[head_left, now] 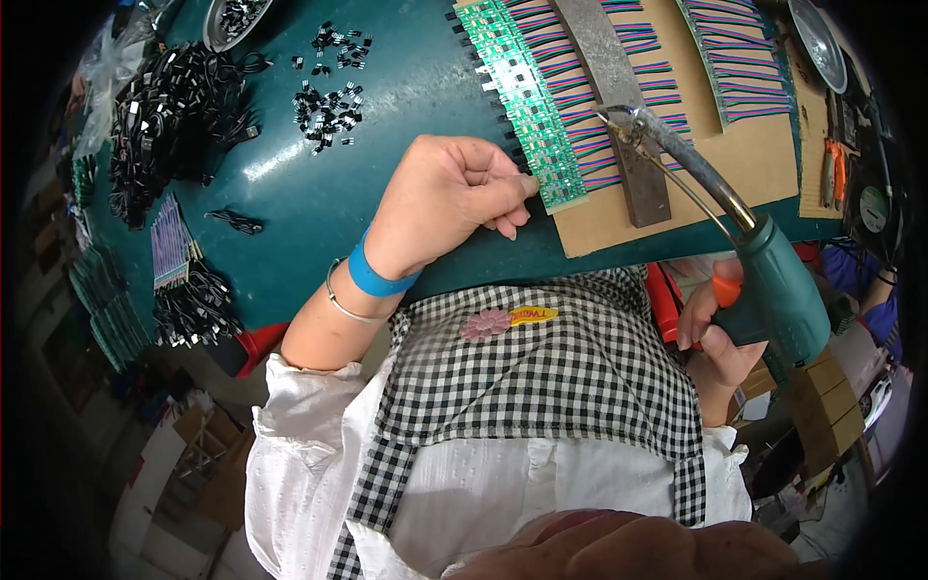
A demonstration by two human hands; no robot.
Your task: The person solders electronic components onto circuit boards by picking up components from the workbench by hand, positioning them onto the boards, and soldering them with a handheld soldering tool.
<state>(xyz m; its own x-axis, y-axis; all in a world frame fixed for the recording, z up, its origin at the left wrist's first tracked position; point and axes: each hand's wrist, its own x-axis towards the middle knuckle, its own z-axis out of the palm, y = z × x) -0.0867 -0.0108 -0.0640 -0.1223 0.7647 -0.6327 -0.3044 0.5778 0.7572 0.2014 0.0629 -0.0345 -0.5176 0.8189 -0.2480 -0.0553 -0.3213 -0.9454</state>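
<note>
My left hand [462, 193] is closed in a pinch at the near left corner of a green circuit board panel [522, 97]. Whatever sits between its fingertips is too small to make out. Small black parts stick out along the panel's left edge, and thin coloured wires [585, 130] run from its right side. Across these wires lies a heavy metal bar [611, 82]. My right hand [717, 338] grips a green soldering gun [785, 290] with an orange trigger. Its bent metal tube and thin feed guide reach left, with the tip over the bar in view.
Brown cardboard [749, 169] lies under the panel and a second wired board [710, 63]. To the left are a heap of black cables [169, 126], loose black connectors [329, 116] and a metal dish [232, 21]. Orange-handled pliers [834, 174] and another metal dish [817, 43] sit right.
</note>
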